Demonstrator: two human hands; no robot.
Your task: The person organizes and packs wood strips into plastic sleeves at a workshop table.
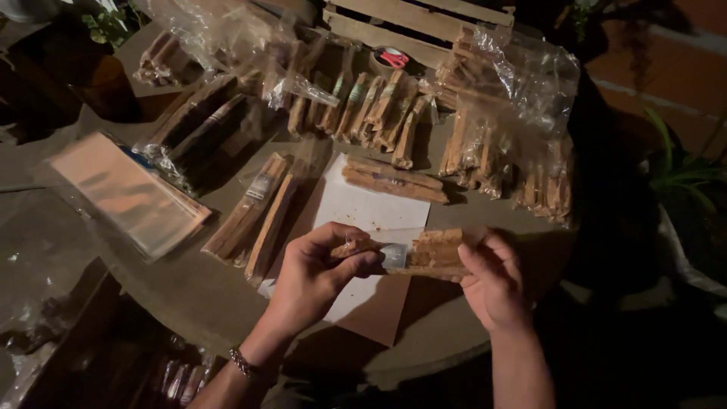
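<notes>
Spanning both hands, the wood-stick bundle (pixel 424 254) (partly sleeved) lies pinched by left hand (pixel 314 276) and right hand (pixel 492 284) fingers.

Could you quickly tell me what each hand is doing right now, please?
Left hand: closed, pinching one end of the bundle of wooden sticks in its clear sleeve.
Right hand: closed, gripping the bundle's other end.

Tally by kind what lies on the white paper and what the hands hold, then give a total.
Wooden sticks on the white paper: 2
Wrapped stick bundle held by left hand and right hand: 1
Paper sheets: 1
Hands: 2
Total: 6
</notes>
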